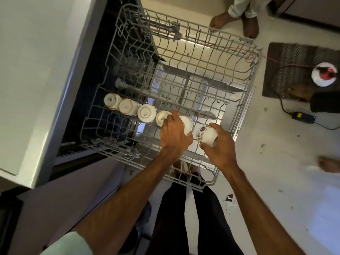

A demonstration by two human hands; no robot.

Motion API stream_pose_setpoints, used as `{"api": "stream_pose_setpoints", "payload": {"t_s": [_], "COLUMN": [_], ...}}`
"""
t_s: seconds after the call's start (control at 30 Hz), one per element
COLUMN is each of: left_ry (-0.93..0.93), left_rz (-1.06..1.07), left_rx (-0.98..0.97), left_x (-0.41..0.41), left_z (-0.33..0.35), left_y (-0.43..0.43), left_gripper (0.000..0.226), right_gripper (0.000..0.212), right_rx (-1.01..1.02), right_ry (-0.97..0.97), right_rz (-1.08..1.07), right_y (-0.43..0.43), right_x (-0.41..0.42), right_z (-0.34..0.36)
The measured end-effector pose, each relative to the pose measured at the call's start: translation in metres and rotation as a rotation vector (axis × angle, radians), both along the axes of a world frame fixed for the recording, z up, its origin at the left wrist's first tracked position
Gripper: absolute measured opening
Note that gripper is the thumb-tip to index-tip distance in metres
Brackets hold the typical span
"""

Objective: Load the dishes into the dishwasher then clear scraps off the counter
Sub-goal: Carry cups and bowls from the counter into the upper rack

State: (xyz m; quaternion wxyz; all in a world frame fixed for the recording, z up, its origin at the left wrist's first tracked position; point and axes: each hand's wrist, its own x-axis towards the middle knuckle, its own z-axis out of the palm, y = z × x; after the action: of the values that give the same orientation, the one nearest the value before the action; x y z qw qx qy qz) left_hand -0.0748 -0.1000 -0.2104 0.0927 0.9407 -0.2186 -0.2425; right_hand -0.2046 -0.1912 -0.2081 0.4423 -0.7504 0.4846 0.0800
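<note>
The grey wire upper rack (244, 100) of the dishwasher is pulled out over the floor. Several white cups (146, 113) stand upside down in a row along its near-left side. My left hand (173, 137) grips a plain white cup (187, 125) at the right end of that row, inside the rack. My right hand (220, 146) holds a white cup with a floral pattern (206, 134) just right of it, above the rack's near corner. The two held cups are almost touching.
The white counter (27, 70) lies at left above the dark dishwasher opening (103, 61). Other people's feet (233, 21) stand beyond the rack. A dark mat (294, 57) with a white device and cables lies at right. Small scraps (229, 197) dot the floor.
</note>
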Motion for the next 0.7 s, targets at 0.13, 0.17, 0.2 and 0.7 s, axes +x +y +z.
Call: {"api": "stream_pose_setpoints", "payload": {"t_s": [0.13,0.17,0.2,0.7], "left_ry": [-0.138,-0.162,-0.179,-0.179], "left_rz": [-0.151,-0.164,-0.169,-0.180], "left_rx": [0.117,0.129,0.135,0.312], "left_x": [-0.004,-0.005,-0.005,-0.001], "left_z": [-0.013,-0.014,-0.014,-0.015], "left_y": [0.001,0.000,-0.001,-0.017], "left_gripper": [0.083,0.082,0.081,0.078], "right_gripper": [0.074,0.074,0.075,0.075], "right_rx": [0.008,0.011,0.014,0.000], "right_ry": [0.022,0.031,0.036,0.031], "right_rz": [0.020,0.031,0.042,0.097], "right_y": [-0.002,-0.002,-0.002,-0.006], "right_x": [-0.001,-0.002,-0.002,-0.002], "right_z": [-0.002,-0.002,-0.001,0.004]}}
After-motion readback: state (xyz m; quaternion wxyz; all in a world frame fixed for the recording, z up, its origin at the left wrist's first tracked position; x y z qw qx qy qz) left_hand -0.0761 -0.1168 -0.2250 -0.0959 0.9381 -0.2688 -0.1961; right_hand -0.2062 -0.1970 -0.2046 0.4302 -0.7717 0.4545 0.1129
